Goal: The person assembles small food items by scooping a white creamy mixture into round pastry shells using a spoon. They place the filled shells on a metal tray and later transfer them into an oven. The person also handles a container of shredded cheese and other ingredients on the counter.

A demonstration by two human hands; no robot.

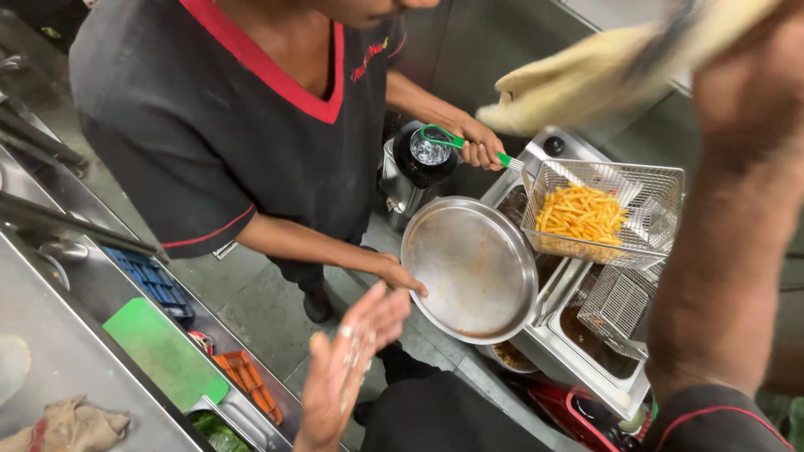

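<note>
Dough [586, 79] probably, raised over co-worker's fry basket [607, 209] and round tray [469, 268].

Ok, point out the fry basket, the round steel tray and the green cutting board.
fry basket [662, 188]: head view, bare wire wall
round steel tray [469, 268]: head view, bare centre
green cutting board [163, 351]: head view, middle of surface

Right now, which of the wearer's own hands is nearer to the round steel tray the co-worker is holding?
Left. The left hand is open, palm up, just below-left of the round steel tray, not touching it. The right hand is raised high at upper right, holding a beige cloth.
</note>
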